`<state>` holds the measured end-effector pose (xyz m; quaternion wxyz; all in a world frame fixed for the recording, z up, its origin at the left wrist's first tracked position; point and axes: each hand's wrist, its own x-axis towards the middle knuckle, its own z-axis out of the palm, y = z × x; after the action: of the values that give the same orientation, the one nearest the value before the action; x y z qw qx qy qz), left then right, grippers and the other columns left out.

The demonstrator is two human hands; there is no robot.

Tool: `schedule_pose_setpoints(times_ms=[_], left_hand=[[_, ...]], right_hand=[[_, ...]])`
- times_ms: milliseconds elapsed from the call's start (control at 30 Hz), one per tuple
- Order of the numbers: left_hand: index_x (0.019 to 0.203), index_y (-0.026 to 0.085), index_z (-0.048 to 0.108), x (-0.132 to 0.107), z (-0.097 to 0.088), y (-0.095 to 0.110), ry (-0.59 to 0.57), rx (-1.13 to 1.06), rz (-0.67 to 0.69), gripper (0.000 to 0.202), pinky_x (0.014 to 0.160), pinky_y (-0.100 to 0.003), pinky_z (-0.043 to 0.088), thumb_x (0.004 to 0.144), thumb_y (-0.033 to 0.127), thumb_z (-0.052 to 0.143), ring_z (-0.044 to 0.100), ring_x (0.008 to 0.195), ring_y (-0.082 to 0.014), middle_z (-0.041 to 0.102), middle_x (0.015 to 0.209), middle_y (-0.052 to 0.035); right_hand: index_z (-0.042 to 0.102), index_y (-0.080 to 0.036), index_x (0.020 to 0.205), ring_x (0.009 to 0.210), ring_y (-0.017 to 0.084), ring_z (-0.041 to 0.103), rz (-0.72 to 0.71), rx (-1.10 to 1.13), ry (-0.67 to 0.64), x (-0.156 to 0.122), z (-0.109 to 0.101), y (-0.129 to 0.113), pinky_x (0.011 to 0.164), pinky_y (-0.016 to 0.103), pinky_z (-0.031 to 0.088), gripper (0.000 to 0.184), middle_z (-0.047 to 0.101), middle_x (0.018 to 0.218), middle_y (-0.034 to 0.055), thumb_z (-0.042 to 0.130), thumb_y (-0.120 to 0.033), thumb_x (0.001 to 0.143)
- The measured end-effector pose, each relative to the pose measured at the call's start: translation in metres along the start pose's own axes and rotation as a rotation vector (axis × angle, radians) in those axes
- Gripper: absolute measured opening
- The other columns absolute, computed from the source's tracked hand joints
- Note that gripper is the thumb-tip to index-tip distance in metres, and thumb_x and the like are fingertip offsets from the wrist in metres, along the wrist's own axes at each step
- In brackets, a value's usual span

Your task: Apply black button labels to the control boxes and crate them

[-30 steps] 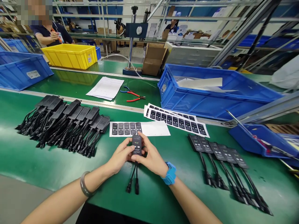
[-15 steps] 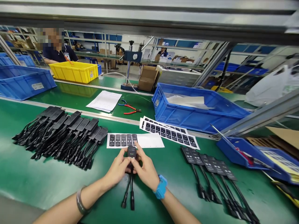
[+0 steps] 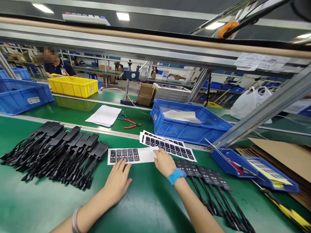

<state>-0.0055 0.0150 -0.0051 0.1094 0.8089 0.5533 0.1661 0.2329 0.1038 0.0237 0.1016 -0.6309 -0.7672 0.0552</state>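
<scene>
Green bench mat (image 3: 150,207), smooth w/ a slight sheen, fills the lower half of the frame. A metal strip divides it from a second green lane behind.

Big blue plastic crate (image 3: 189,131), rectangular w/ ribbed walls, sits ctr-right w/ white sheets inside. Another blue crate (image 3: 21,97) at far left; yellow crate (image 3: 73,86) upper left.

Pile of black adapters (image 3: 55,152) at left: flat matte plastic bodies in overlapping rows, thin cables fanned toward the lower left. Row of labelled adapters (image 3: 209,178) at lower right, laid side by side, printed faces up, cables trailing to the bottom right corner.

Brown cardboard (image 3: 286,155), flat, at right edge. Shallow blue tray (image 3: 228,158) just left of it.

Stack of sticker sheets (image 3: 167,147), white backing w/ black rectangular labels, ctr of frame, angled. Paper sheets (image 3: 104,116) upper ctr-left, red-handled pliers (image 3: 128,122) beside them.

Sticker sheet (image 3: 143,155) lies flat at ctr: five black labels at its left end, the rest bare glossy backing.

Left hand (image 3: 118,181), lower ctr: open, flat, palm down on the mat, fingertips at the sheet's near edge, gripping nothing. Right hand (image 3: 164,162), ctr: open, fingers loosely spread, tips resting on the sheet's right end; no grip seen. Blue wristband (image 3: 176,175) on that wrist.
</scene>
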Motion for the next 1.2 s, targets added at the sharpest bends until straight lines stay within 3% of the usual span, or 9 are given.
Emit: schedule_pose_setpoints(times_ms=[167, 300, 400, 567, 667, 800, 933, 1067, 1200], left_hand=[[0.139, 0.009, 0.046, 0.003, -0.001, 0.003, -0.098, 0.094, -0.018, 0.053, 0.112, -0.057, 0.035, 0.088, 0.019, 0.054, 0.04, 0.136, -0.0385, 0.046, 0.145, -0.0216], [0.14, 0.009, 0.044, 0.004, -0.006, 0.008, -0.121, 0.106, -0.047, 0.055, 0.112, -0.056, 0.035, 0.088, 0.021, 0.055, 0.041, 0.136, -0.0382, 0.047, 0.144, -0.0218], [0.14, 0.007, 0.043, 0.004, -0.008, 0.009, -0.126, 0.1, -0.044, 0.057, 0.112, -0.055, 0.035, 0.088, 0.024, 0.058, 0.042, 0.134, -0.0379, 0.048, 0.142, -0.0226], [0.135, 0.015, 0.047, 0.011, -0.03, -0.002, -0.014, 0.229, -0.126, 0.048, 0.094, -0.04, 0.051, 0.088, 0.02, 0.057, 0.059, 0.113, -0.0283, 0.058, 0.127, -0.0161], [0.122, 0.009, 0.054, 0.015, -0.056, -0.021, 0.124, 0.386, -0.373, 0.033, 0.081, -0.043, 0.052, 0.089, 0.011, 0.048, 0.061, 0.098, -0.0311, 0.06, 0.108, -0.0177], [0.103, 0.009, 0.056, 0.015, -0.074, -0.044, 0.253, 0.517, -0.589, 0.022, 0.07, -0.036, 0.051, 0.089, 0.025, 0.058, 0.06, 0.086, -0.0291, 0.056, 0.099, -0.0158], [0.109, 0.01, 0.055, 0.013, -0.07, -0.05, 0.253, 0.543, -0.585, 0.034, 0.059, -0.029, 0.048, 0.082, 0.026, 0.068, 0.058, 0.085, -0.0269, 0.054, 0.102, -0.0141], [0.103, 0.008, 0.06, 0.014, -0.065, -0.048, 0.215, 0.564, -0.539, 0.027, 0.067, -0.031, 0.049, 0.083, 0.024, 0.067, 0.056, 0.091, -0.0285, 0.055, 0.098, -0.0149], [0.125, 0.013, 0.057, 0.016, -0.06, -0.046, 0.19, 0.571, -0.457, 0.037, 0.073, -0.034, 0.049, 0.088, 0.018, 0.054, 0.054, 0.092, -0.0276, 0.057, 0.099, -0.0143]], right_hand=[[0.068, -0.017, 0.115, 0.095, 0.022, 0.063, -0.226, 0.274, 0.069, 0.034, 0.034, -0.028, 0.09, 0.035, 0.049, 0.032, 0.063, 0.101, 0.0106, 0.055, -0.018, 0.086], [0.072, -0.019, 0.087, 0.078, 0.021, 0.062, -0.251, 0.48, 0.175, 0.042, 0.047, -0.038, 0.076, 0.035, 0.052, 0.015, 0.063, 0.086, 0.0074, 0.059, -0.027, 0.084], [0.067, -0.019, 0.075, 0.072, 0.021, 0.06, -0.204, 0.626, 0.271, 0.038, 0.04, -0.03, 0.066, 0.034, 0.051, 0.026, 0.063, 0.082, 0.0074, 0.055, -0.04, 0.087], [0.061, -0.019, 0.088, 0.074, 0.02, 0.058, -0.061, 0.825, 0.406, 0.02, 0.014, -0.019, 0.062, 0.031, 0.048, 0.03, 0.063, 0.086, 0.0073, 0.05, -0.047, 0.09], [0.059, -0.02, 0.087, 0.07, 0.017, 0.055, -0.002, 0.994, 0.396, 0.002, 0.006, -0.027, 0.063, 0.029, 0.047, 0.025, 0.06, 0.081, 0.0035, 0.056, -0.045, 0.087], [0.058, -0.021, 0.082, 0.071, 0.017, 0.052, -0.006, 1.111, 0.354, -0.018, 0.008, -0.044, 0.063, 0.028, 0.045, 0.023, 0.056, 0.079, 0.0019, 0.062, -0.043, 0.084], [0.057, -0.021, 0.081, 0.067, 0.016, 0.049, -0.019, 1.116, 0.291, -0.027, 0.015, -0.052, 0.06, 0.027, 0.043, 0.024, 0.053, 0.076, 0.0009, 0.061, -0.044, 0.084], [0.057, -0.021, 0.083, 0.063, 0.015, 0.048, -0.016, 1.103, 0.266, -0.031, 0.016, -0.052, 0.057, 0.027, 0.042, 0.025, 0.053, 0.077, 0.0007, 0.061, -0.045, 0.084], [0.057, -0.021, 0.083, 0.066, 0.016, 0.05, -0.014, 1.084, 0.267, -0.034, 0.016, -0.051, 0.06, 0.029, 0.043, 0.025, 0.055, 0.078, 0.0019, 0.061, -0.045, 0.085]])
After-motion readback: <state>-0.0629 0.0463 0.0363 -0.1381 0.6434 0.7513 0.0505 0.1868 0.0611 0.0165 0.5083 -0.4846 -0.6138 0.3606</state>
